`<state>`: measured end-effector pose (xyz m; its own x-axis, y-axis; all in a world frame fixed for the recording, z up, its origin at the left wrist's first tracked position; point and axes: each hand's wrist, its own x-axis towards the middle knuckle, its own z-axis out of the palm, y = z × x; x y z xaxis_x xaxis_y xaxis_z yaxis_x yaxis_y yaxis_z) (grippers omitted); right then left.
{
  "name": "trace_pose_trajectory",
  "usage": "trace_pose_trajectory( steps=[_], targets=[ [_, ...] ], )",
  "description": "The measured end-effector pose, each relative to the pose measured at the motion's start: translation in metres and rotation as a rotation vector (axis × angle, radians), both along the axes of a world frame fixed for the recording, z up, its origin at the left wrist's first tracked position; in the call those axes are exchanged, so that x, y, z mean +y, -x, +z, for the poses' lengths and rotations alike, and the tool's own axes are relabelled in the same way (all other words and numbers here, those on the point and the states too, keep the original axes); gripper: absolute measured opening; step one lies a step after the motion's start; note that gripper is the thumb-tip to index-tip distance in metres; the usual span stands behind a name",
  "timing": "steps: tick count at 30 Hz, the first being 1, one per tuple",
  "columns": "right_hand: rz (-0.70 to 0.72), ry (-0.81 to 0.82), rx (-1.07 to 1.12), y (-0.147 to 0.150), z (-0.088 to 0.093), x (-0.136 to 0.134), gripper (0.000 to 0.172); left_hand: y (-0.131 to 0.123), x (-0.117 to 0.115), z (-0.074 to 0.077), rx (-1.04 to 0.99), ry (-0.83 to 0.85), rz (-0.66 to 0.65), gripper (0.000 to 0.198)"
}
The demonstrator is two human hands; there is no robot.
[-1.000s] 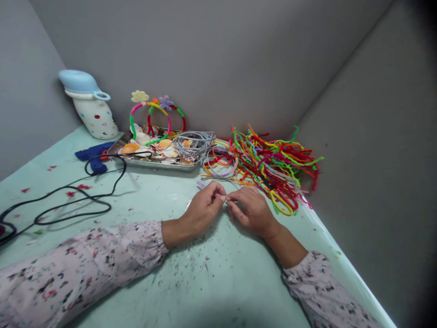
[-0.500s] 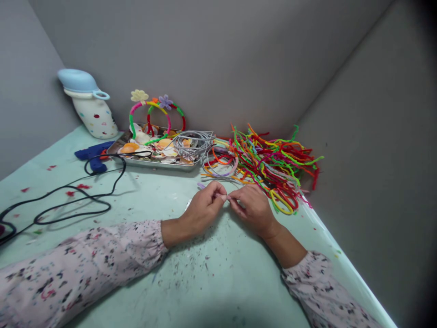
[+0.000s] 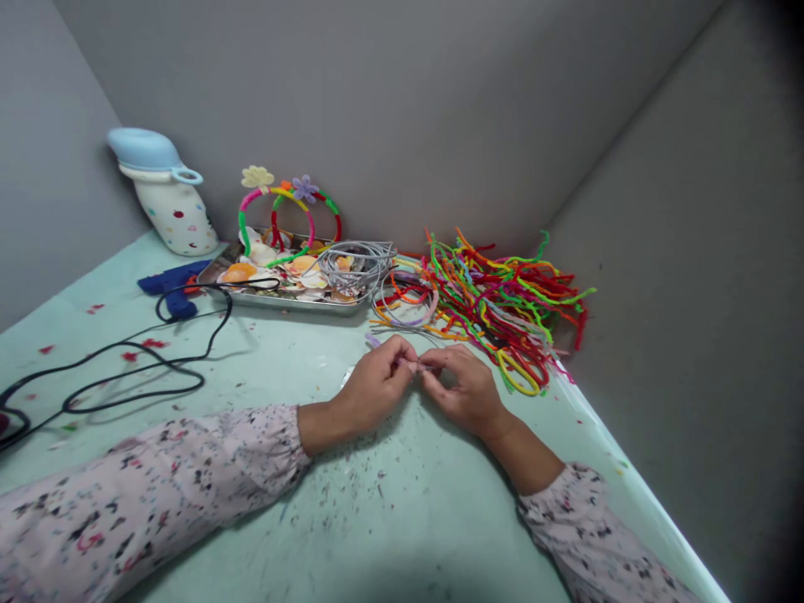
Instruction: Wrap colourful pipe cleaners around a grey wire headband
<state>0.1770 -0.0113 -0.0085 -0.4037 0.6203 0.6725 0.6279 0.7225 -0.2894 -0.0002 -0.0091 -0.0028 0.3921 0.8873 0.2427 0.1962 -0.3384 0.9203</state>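
My left hand and my right hand meet at the middle of the pale green table, fingertips pinched together on a thin pale purple pipe cleaner. One end of the pipe cleaner pokes out behind my left hand at the table surface. Both hands rest on the table, in flower-print sleeves. A heap of coloured pipe cleaners lies just beyond my right hand.
A metal tray with shell-like pieces, grey wire hoops and decorated headbands stands at the back. A blue glue gun with a black cable lies left, near a white and blue jug. Grey walls enclose the corner.
My right hand's fingers have curled in closer against my left hand's fingertips, working the pipe cleaner. Nothing else has moved.
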Motion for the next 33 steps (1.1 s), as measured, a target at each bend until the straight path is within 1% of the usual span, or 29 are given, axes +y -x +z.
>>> trace_pose_trajectory(
  steps=[7, 11, 14, 19, 23, 27, 33],
  targets=[
    [-0.001, 0.244, 0.204, -0.0022, -0.0018, -0.0038, 0.021, -0.0015, -0.0002, 0.0001, -0.034, 0.026, -0.008, 0.006],
    [0.035, 0.381, 0.36, -0.0028, -0.0017, -0.0032, 0.018, -0.002, -0.0005, -0.0007, -0.019, 0.031, 0.018, 0.009],
    [0.036, 0.466, 0.489, -0.001, -0.0038, -0.0008, 0.016, -0.0024, -0.0007, -0.0008, -0.001, 0.03, 0.01, 0.01],
    [0.022, 0.587, 0.635, 0.0019, -0.0085, 0.0038, 0.028, -0.0028, -0.0003, -0.0029, 0.065, -0.001, 0.002, 0.012],
    [0.028, 0.611, 0.665, 0.002, -0.0083, 0.005, 0.031, -0.0025, -0.0004, -0.003, 0.136, -0.019, 0.028, 0.012],
    [0.049, 0.602, 0.673, 0.0021, -0.0055, 0.0045, 0.032, -0.0023, -0.0007, -0.0006, 0.203, -0.057, 0.038, 0.017],
    [0.055, 0.587, 0.703, 0.0021, -0.0033, 0.0043, 0.024, -0.0017, 0.0013, 0.0018, 0.222, -0.104, 0.005, 0.023]
  ],
)
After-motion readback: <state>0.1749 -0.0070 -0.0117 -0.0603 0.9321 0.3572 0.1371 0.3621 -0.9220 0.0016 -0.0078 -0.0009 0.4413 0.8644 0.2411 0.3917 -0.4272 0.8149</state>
